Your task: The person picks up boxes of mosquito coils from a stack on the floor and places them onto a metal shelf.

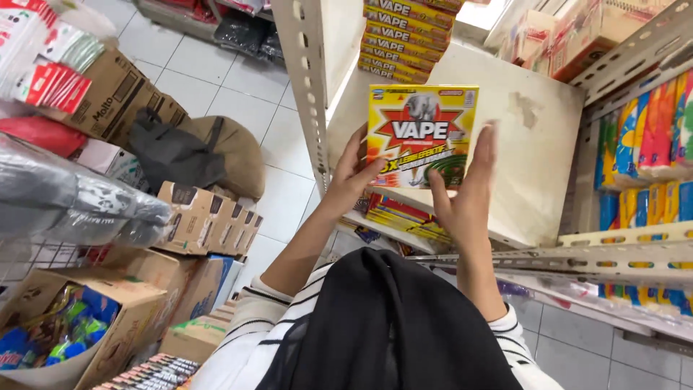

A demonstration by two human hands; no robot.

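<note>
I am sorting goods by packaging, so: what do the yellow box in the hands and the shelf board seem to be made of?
The yellow box looks like thin glossy printed cardboard, with flat faces and sharp edges. The shelf board seems white painted metal, scuffed and stained, though laminate is possible.

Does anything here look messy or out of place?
The white shelf has a dirty smudge on its bare surface. The aisle floor is crowded with open cartons and a dark bag. The yellow box held in both hands looks undamaged.
</note>
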